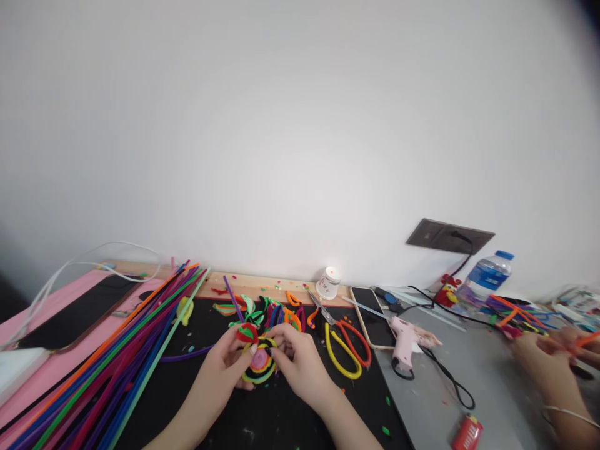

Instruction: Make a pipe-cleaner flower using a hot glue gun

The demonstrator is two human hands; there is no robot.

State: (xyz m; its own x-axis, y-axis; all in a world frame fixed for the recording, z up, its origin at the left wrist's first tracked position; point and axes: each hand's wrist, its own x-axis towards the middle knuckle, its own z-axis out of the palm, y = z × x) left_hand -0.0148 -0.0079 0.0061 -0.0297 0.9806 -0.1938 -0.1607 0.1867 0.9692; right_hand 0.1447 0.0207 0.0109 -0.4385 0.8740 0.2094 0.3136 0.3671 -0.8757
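Between my hands is a round coil of pipe cleaners (259,359), with a pink centre and yellow, black and green rings. A red-and-green pipe-cleaner loop (246,334) stands at its upper left edge. My left hand (224,370) is closed on the coil's left side, thumb on the front by the red loop. My right hand (302,362) pinches the coil's right edge between thumb and fingers; its fingertips partly cover the rim. Just beyond lie several bent pipe-cleaner pieces (250,306) in green, orange and purple. Scissors (347,353) with yellow and red handles lie right of my right hand.
Long pipe cleaners (117,350) lie bundled at left, beside a dark phone (79,309) on pink. A paper cup (328,284) stands by the wall. Rightward are another phone (374,320), a glue gun (405,340), a red lighter (467,432), a bottle (487,275) and another person's hands (539,359).
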